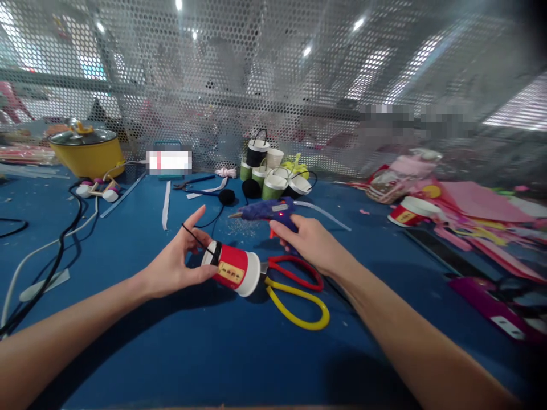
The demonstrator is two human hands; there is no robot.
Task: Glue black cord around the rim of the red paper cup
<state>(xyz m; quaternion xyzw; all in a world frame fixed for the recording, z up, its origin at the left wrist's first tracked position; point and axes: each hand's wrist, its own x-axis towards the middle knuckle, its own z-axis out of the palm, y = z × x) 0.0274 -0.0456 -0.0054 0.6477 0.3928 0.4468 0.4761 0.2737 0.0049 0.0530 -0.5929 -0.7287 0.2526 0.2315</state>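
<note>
My left hand grips a small paper cup with a red wrap, a yellow label and white rims, tilted on its side. Black cord runs around one end of the cup and over my raised index finger. In my right hand is a blue glue gun, its nozzle pointing left and a red light showing. A clear glue stick trails from its back. Under and beside the cup lie scissors with one red and one yellow handle; their blades are mostly hidden behind the cup.
Several green, black and white small cups stand at the back. A yellow pot with a glass lid is at the far left, near cables. To the right are another red-wrapped cup, pink sheets and a purple item.
</note>
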